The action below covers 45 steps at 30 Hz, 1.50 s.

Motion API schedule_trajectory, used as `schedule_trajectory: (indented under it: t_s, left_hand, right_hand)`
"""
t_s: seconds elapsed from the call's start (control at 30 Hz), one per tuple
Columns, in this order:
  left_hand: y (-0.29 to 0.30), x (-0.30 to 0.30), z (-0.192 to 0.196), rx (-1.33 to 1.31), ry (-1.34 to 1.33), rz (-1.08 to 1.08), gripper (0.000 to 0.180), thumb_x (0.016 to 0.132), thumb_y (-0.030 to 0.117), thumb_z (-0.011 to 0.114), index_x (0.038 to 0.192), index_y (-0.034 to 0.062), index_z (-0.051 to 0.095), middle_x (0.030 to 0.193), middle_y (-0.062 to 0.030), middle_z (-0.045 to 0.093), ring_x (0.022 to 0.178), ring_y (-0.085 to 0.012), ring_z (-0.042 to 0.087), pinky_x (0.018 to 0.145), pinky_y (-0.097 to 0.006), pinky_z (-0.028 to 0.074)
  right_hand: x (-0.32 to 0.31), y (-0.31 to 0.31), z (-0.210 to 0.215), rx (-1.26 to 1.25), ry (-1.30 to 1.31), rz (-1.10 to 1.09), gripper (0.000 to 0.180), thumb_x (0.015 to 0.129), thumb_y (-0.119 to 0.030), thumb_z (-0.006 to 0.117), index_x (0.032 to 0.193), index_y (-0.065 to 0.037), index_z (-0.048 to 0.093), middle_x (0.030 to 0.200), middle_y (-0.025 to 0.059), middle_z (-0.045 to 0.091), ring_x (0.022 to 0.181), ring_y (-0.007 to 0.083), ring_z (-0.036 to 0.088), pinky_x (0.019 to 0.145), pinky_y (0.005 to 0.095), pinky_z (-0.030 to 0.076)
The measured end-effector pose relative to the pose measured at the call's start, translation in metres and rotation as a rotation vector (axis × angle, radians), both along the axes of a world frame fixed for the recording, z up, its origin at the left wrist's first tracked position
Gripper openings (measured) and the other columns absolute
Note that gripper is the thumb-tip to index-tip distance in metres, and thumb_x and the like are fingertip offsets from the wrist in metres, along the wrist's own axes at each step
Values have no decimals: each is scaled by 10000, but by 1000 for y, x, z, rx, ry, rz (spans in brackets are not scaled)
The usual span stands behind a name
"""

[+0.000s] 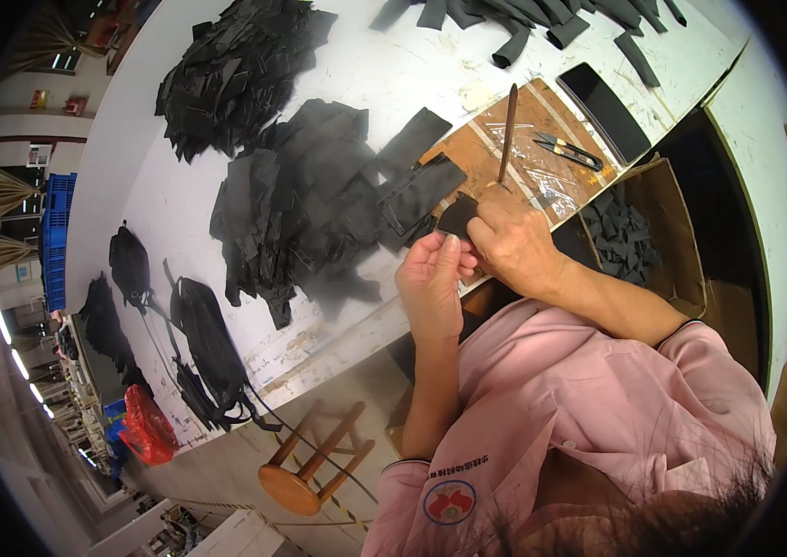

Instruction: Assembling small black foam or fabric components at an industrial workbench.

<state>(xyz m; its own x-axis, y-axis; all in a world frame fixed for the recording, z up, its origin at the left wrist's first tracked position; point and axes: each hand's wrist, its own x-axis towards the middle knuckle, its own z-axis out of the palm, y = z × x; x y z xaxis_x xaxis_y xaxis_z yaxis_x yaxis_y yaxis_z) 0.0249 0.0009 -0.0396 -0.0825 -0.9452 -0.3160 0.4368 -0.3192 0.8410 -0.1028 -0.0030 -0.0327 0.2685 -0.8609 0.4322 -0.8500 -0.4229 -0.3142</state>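
Observation:
A small black fabric piece (pixel 456 215) is between my two hands, close to the table's front edge. My left hand (pixel 435 269) pinches its lower end between thumb and fingers. Curled over its right side is my right hand (pixel 512 237), closed, its fingertips partly hidden. A thin brown stick (pixel 508 135) points away from the top of my right hand; whether the hand grips it or it lies behind, I cannot tell. Beneath is a brown board (pixel 468 147) with clear tape. Black thread snips (pixel 568 150) lie on it, right of the stick.
Left of my hands spreads a heap of flat black fabric pieces (pixel 310 195), with another pile (pixel 235 74) beyond. A dark phone (pixel 604 111) lies at the right. Below the edge, a cardboard box (pixel 676 232) holds black scraps. Black bags (pixel 208 334) and a wooden stool (pixel 296 487) are left.

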Motion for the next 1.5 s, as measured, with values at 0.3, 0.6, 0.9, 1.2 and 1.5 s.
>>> schedule_trajectory:
  t_s: [0.3, 0.6, 0.9, 1.2, 1.5]
  left_hand:
    - [0, 1, 0, 27, 60, 24, 124, 825, 66, 533, 899, -33, 526, 745, -78, 574, 586, -99, 530, 523, -187, 415]
    - [-7, 4, 7, -1, -129, 48, 111, 782, 10, 531, 879, -43, 547, 664, -47, 564, 551, -79, 523, 492, -162, 389]
    - [-1, -5, 14, -260, -253, -10, 66, 784, -16, 552, 845, -36, 541, 714, -25, 561, 602, -46, 512, 546, -172, 424]
    - [5, -20, 3, -592, -1112, 245, 79, 763, -41, 536, 838, -19, 525, 720, -65, 591, 552, -87, 542, 494, -189, 425]
    - [-6, 2, 24, -15, 402, -153, 268, 723, -91, 482, 976, -13, 446, 752, -73, 563, 388, -14, 280, 394, -160, 252]
  right_hand:
    - [0, 0, -1, 3, -30, 15, 106, 617, -116, 551, 610, -54, 466, 629, 68, 469, 542, 219, 550, 450, 310, 441]
    - [1, 0, 3, -106, 137, 100, 89, 589, -108, 532, 602, -67, 455, 643, 68, 446, 618, 176, 507, 465, 282, 437]
    - [-15, -3, 26, 349, -652, 189, 335, 662, -261, 697, 836, -1, 576, 661, 54, 482, 583, 159, 488, 513, 271, 413]
    - [-1, -6, 14, -23, -330, 165, 56, 652, -11, 584, 666, -7, 530, 611, 95, 453, 593, 281, 495, 549, 362, 417]
    - [-12, -7, 1, 436, -913, 69, 57, 692, -27, 598, 721, 8, 563, 603, 50, 509, 512, 133, 465, 449, 245, 364]
